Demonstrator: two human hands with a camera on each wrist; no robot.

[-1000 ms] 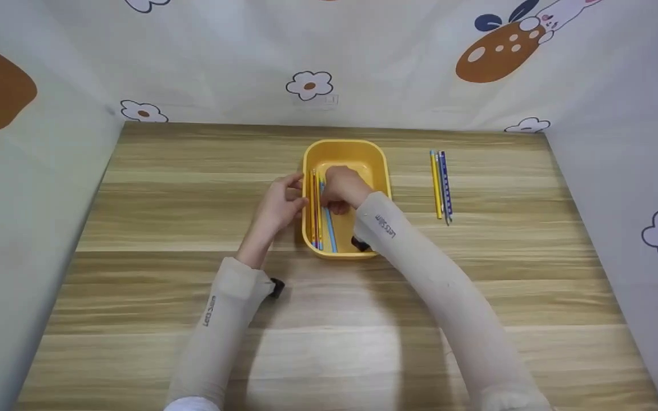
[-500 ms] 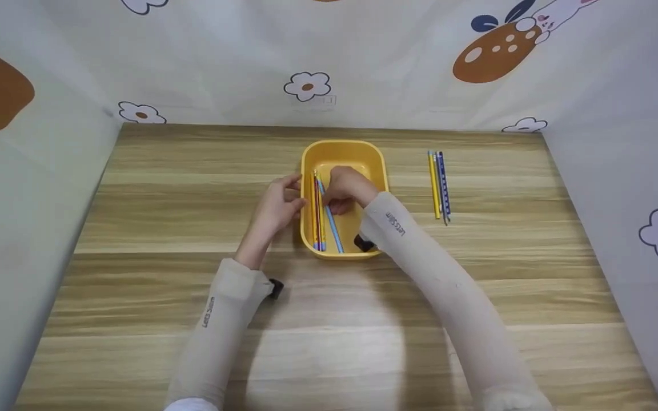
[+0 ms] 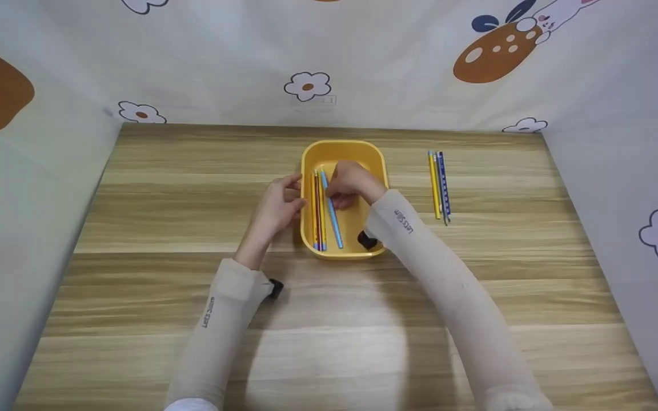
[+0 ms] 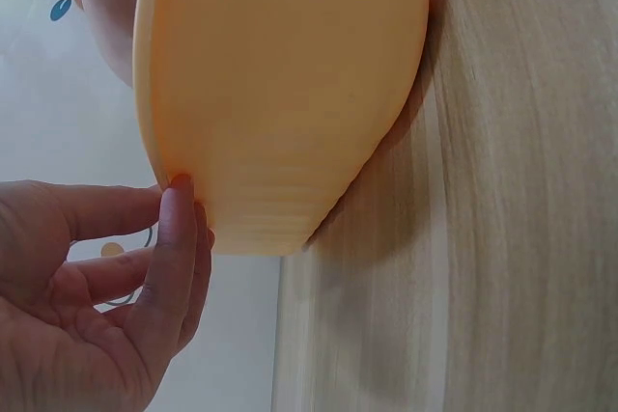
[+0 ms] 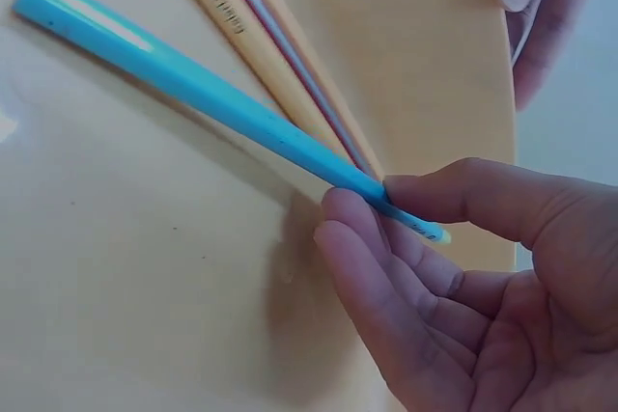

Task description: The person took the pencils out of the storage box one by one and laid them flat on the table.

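A yellow plastic box (image 3: 344, 142) stands on the wooden table. Inside it, my right hand (image 3: 353, 180) pinches a light-blue pencil (image 3: 336, 225) between thumb and fingertips near one end. In the right wrist view the blue pencil (image 5: 193, 87) slants a little above the box floor. Several yellow and dark-red pencils (image 3: 318, 217) lie side by side along the box's left wall. My left hand (image 3: 273, 206) touches the outside of that wall; in the left wrist view its nearly straight fingers (image 4: 174, 229) rest against the box just below the rim.
To the right of the box, several pencils (image 3: 438, 185), yellow and dark blue, lie close together on the table (image 3: 512, 240). A patterned white cloth wall (image 3: 237, 68) encloses the back and sides.
The right hand has shifted slightly right and away from the left wall, carrying the blue pencil apart from the row beside it. My left hand keeps its place.
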